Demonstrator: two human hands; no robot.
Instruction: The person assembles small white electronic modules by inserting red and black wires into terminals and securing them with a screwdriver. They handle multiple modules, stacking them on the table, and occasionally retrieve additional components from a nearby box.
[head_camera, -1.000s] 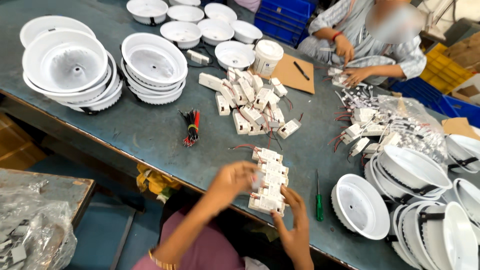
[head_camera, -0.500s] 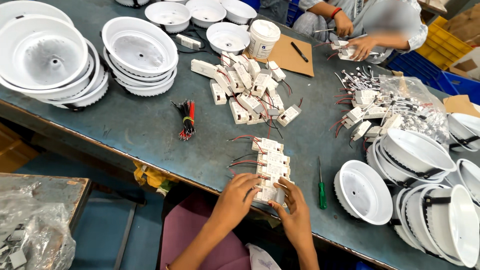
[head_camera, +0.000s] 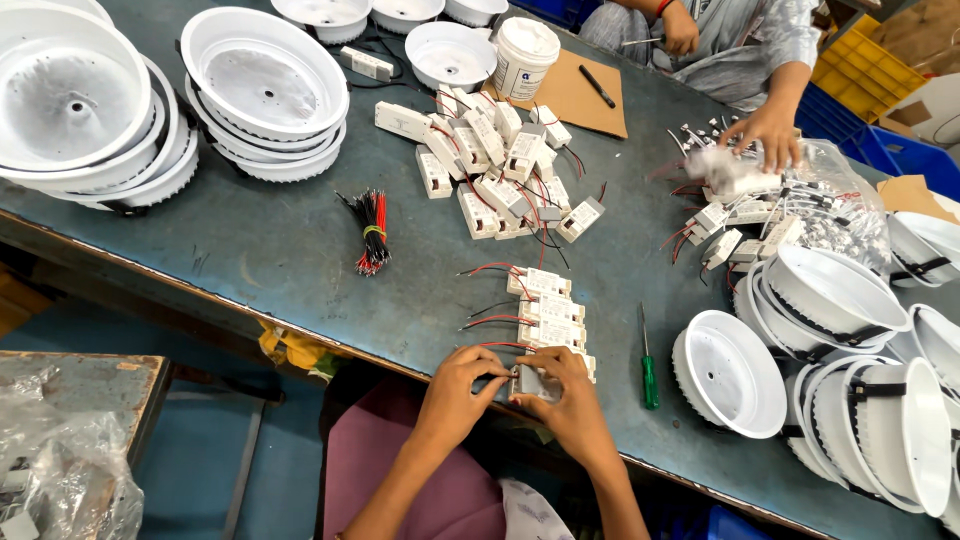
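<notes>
My left hand (head_camera: 462, 386) and my right hand (head_camera: 567, 398) meet at the near edge of the dark table (head_camera: 270, 250), both closed on a small white driver box (head_camera: 536, 381) with red and black wires. Just beyond it lies a row of similar white driver boxes (head_camera: 543, 310), wires pointing left. A green-handled screwdriver (head_camera: 648, 362) rests to the right of my right hand. A bundle of red and black wires (head_camera: 371, 232) lies to the left of the row.
A pile of white driver boxes (head_camera: 490, 170) sits mid-table. Stacks of white round lamp housings (head_camera: 262, 90) stand at the left, and more lamp housings (head_camera: 840, 330) at the right. A white jar (head_camera: 524, 56) stands on cardboard. Another person's hand (head_camera: 765, 130) works at the far side.
My hands have drawn together at the near end of the row and closed on the nearest driver box. The view has shifted closer over the table.
</notes>
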